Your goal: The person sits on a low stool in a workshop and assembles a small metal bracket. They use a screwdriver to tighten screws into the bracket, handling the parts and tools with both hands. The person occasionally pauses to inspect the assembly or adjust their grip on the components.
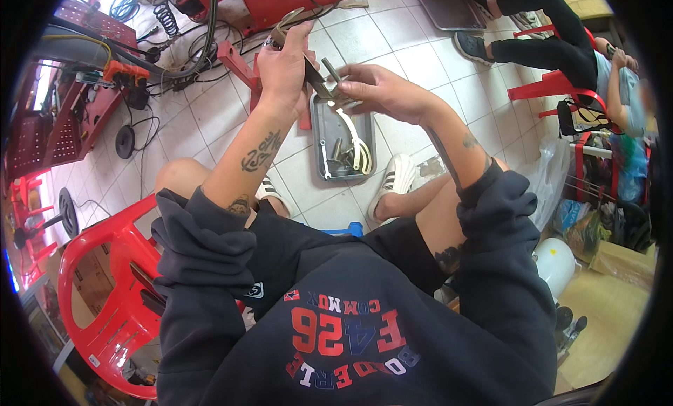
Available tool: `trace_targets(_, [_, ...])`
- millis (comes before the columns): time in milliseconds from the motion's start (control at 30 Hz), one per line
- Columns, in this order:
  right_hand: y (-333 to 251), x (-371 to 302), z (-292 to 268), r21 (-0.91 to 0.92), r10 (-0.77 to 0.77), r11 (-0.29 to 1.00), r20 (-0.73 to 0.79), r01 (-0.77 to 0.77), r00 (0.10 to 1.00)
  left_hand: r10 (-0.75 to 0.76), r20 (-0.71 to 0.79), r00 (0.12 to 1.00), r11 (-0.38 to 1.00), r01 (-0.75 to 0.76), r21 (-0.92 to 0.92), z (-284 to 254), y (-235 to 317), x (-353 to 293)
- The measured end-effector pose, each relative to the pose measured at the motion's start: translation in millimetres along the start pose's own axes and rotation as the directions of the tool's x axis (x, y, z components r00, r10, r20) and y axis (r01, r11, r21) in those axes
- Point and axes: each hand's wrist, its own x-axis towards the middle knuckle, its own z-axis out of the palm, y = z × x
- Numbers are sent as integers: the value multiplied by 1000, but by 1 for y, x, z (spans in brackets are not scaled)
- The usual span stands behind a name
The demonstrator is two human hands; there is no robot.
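My left hand (284,73) is closed round a long metal part with a curved upper end (289,19); its dark lower section (315,77) shows between my hands. With thumb and fingers my right hand (375,91) pinches a short grey metal rod (331,70), close against the lower end of that part. The exact kind of either piece is not clear. Below them on the tiled floor lies a dark metal tray (319,169). In it are a wrench (324,154), curved cream-coloured strips (359,143) and small metal pieces (338,150).
A red metal stand (242,77) is just beyond my left forearm. Cables and hoses (210,63) run across the floor at far left. A red plastic chair (105,287) stands at my left. Another person (578,52) sits on a red chair at right, near a second tray (452,7).
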Motion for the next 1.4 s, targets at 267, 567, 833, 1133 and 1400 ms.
trace_targets(267, [0,-6,17,29,182,981,173,-190,968,-18,116,993,999,22,-26,-5,-8,-10])
trace_targets(567, [-12,-10,25,119,-16,993,90,5,996,162,31,986,986,-163,29,7,-3,-11])
trace_targets(833, [3,3,28,-14,-81,997,-50,80,996,342,-102,934,937,-330,118,8,-14,-5])
trace_targets(1133, [19,14,31,-432,-267,891,-248,140,931,385,-214,898,909,-329,256,0,-21,0])
trace_targets(1400, [-15,-23,21,-285,-291,938,-338,197,895,508,-188,840,844,-443,301,1,-5,3])
